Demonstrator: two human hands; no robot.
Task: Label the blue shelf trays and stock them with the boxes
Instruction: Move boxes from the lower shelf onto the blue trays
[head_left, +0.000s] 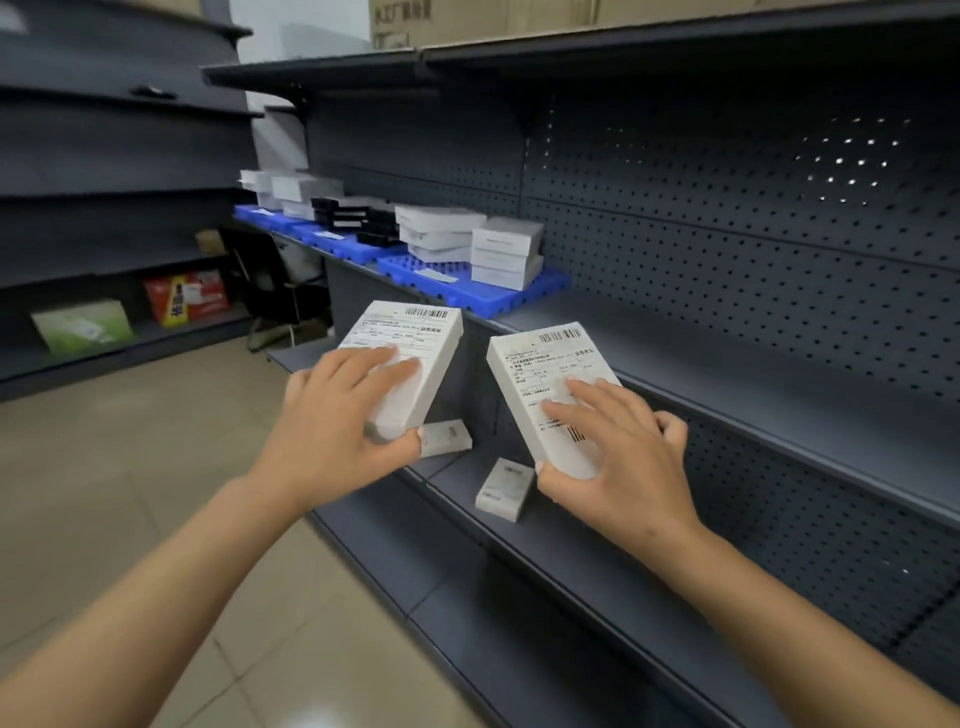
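My left hand (337, 421) grips a white labelled box (415, 343) from above, thumb under its near end. My right hand (618, 447) grips a second white labelled box (545, 364) the same way. Both boxes are held in the air in front of the grey shelving. Further along the middle shelf lie three blue trays: the nearest (493, 296) carries stacks of white boxes (498, 249) and a paper label (436, 274); the middle one (343, 244) carries black boxes (353, 213); the far one (260, 215) carries white boxes.
Two small white boxes (447, 439) (506, 488) lie on the lower grey shelf (597, 561) beneath my hands. The middle shelf (727, 358) stretches right of the trays. A black chair (280, 291), cartons on the left shelving and tiled floor are in view.
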